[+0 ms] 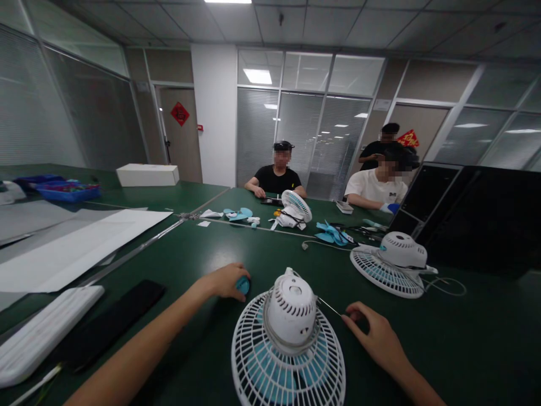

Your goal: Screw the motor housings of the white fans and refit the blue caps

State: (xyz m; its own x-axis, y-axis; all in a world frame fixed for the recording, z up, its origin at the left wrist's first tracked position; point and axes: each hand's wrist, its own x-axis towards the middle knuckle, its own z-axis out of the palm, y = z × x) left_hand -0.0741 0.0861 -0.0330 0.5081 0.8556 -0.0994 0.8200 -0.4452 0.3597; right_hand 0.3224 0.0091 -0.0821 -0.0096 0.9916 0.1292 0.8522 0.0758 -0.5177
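In front of me an electric fan (292, 316) lies face down, its white motor housing up and light blue blades showing through the cage. A cord is wound around the base of the housing. Left of the fan, my left hand (228, 280) is closed around a small round blue piece (242, 285) at the table surface. To the fan's right, my right hand (374, 330) pinches the end of a thin pale strand (329, 306) that runs to the housing. Whether that strand is cord or a stiff rod, I cannot tell.
A second fan (395, 270) lies face down at right beside a black monitor (477, 220). Across the table are another fan (296, 208), blue blades (332, 233) and two seated people; one more person stands behind. White sheets (97, 237) and a black phone-like slab (114, 321) lie left.
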